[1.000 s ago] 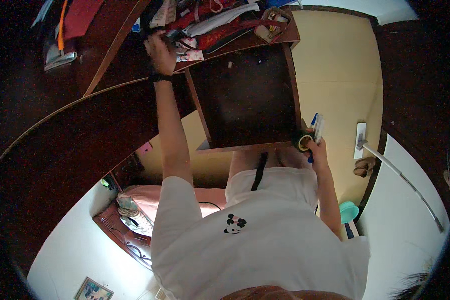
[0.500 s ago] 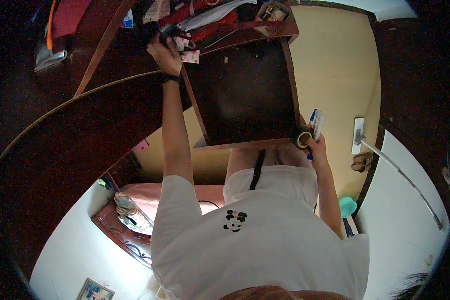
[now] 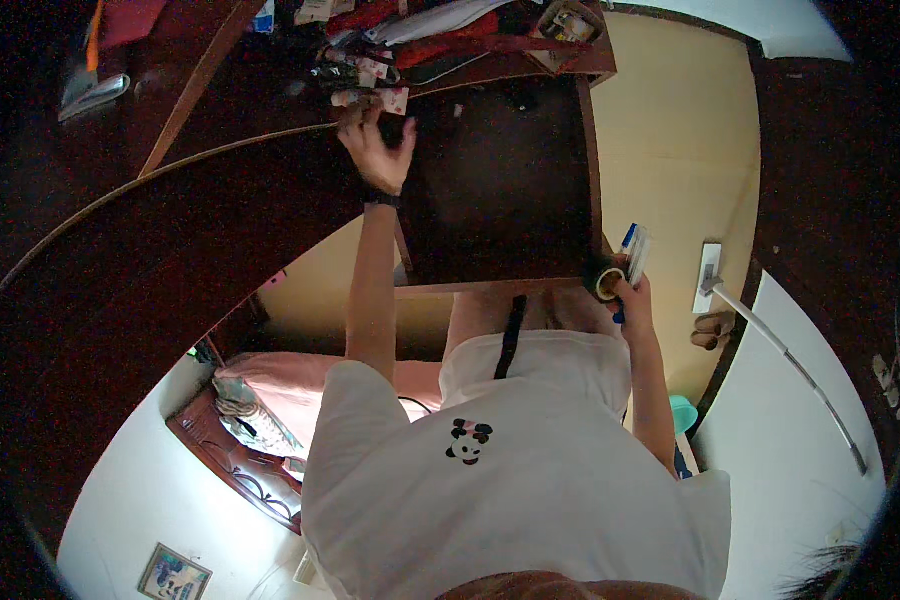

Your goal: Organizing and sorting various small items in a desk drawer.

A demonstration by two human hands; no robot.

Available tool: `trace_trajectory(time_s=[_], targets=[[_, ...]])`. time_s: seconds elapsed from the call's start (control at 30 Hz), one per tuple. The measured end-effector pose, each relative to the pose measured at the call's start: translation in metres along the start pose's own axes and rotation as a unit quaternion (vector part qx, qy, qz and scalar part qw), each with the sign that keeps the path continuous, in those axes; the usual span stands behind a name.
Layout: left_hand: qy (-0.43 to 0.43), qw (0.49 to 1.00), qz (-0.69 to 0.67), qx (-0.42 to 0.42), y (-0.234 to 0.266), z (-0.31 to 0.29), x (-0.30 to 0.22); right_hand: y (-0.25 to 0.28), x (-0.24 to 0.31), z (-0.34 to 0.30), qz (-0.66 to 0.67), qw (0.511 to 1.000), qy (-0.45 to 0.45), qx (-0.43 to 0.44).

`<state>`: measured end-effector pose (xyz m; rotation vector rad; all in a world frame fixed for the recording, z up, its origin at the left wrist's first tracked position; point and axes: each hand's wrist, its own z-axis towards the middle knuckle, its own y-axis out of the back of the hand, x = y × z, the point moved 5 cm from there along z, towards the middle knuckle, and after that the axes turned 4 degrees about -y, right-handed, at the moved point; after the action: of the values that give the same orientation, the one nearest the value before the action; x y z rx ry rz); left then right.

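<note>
My left hand (image 3: pixel 378 155) is over the near edge of the dark desk (image 3: pixel 240 190), beside the left wall of a pulled-out drawer (image 3: pixel 500 190). Its fingers are apart, with the tips close to a small white packet with red marks (image 3: pixel 394 101); whether they touch it I cannot tell. Right of the drawer's front corner, my right hand (image 3: pixel 634 298) is closed round a roll of tape (image 3: pixel 608 283) and a clear and blue pen-like bundle (image 3: pixel 637 248). The drawer's dark bottom shows a few small scraps.
A heap of red, white and dark items (image 3: pixel 440 40) covers the desk behind the drawer, with a small open box (image 3: pixel 567 35) at its right end. A flat mop (image 3: pixel 708 280) leans at the right near brown slippers (image 3: pixel 712 330). A pink-covered bed (image 3: pixel 280 378) stands lower left.
My left hand has drawn back toward me and slightly right, leaving the dark items on the desk, and its fingers have spread. My right hand keeps its hold on the tape and bundle.
</note>
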<state>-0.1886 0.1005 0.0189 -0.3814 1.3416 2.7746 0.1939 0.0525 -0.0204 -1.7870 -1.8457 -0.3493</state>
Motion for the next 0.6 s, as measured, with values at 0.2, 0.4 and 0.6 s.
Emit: trace_trajectory(time_s=[0.2, 0.4, 0.6], targets=[[-0.052, 0.992, 0.108, 0.035, -0.01, 0.011, 0.006, 0.004, -0.002, 0.001, -0.011, 1.0, 0.021, -0.02], [0.032, 0.992, 0.125, 0.0, -0.018, 0.023, 0.005, 0.006, -0.002, 0.0, -0.028, 0.999, -0.002, 0.024], [-0.006, 0.998, 0.058, 0.033, -0.011, -0.024, -0.011, 0.01, -0.003, -0.004, -0.067, 0.997, -0.044, 0.024]])
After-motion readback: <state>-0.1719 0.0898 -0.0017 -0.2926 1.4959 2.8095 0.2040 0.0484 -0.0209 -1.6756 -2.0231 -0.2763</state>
